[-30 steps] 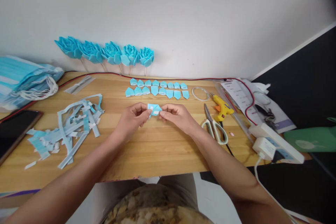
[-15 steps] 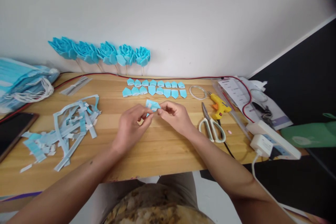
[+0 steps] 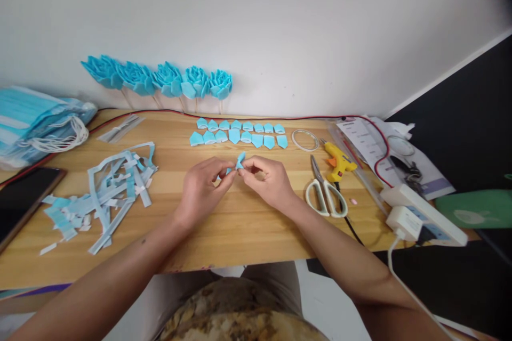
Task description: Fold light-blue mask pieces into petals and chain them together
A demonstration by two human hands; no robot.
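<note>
Above the middle of the table, both my hands pinch one small piece of light-blue mask fabric (image 3: 240, 159). It is narrow and bunched, with a tip standing up between the fingertips. My left hand (image 3: 206, 184) is closed on its left side, thumb against forefinger. From the right, my right hand (image 3: 269, 178) grips it the same way. My fingers hide much of the piece. Just beyond my hands lie two rows of folded blue petals (image 3: 234, 136), several with pointed ends.
Several blue fabric flowers (image 3: 168, 80) on sticks lean against the wall. Mask scraps (image 3: 108, 197), a phone (image 3: 28, 202) and packed masks (image 3: 36, 122) lie left. On the right are scissors (image 3: 326, 192), a yellow glue gun (image 3: 339, 162), a ring-shaped roll (image 3: 305, 140) and a power strip (image 3: 440, 224).
The fabric piece was spread flatter between my fingers and is now bunched narrow with its tip up. My hands stay close together. The whole view has shifted slightly.
</note>
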